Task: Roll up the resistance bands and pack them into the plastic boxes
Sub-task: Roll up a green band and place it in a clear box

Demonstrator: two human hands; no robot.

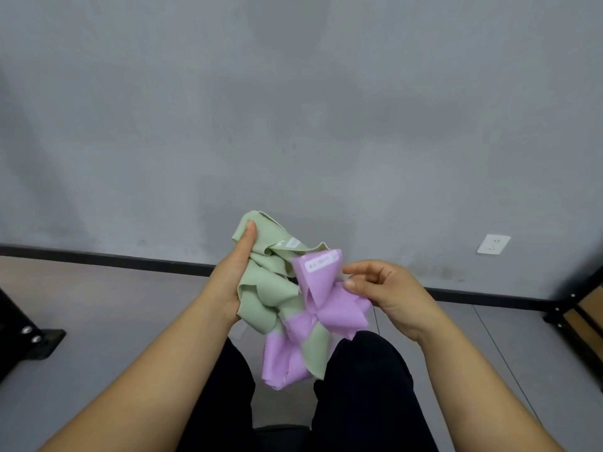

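A bare, plain workroom rather than a home: a blank grey wall (293, 93) meets a grey tiled floor (98, 305) along a black skirting strip (130, 261). A white socket (493, 244) sits low on the wall. Black bolted metal frame feet stand at the left (32, 340) and right (554, 313) edges.

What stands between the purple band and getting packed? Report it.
The green band, in the left hand's grip, is tangled with the purple band, which the right hand pinches; they cross in a knot-like twist just below the hands. No box is in view.
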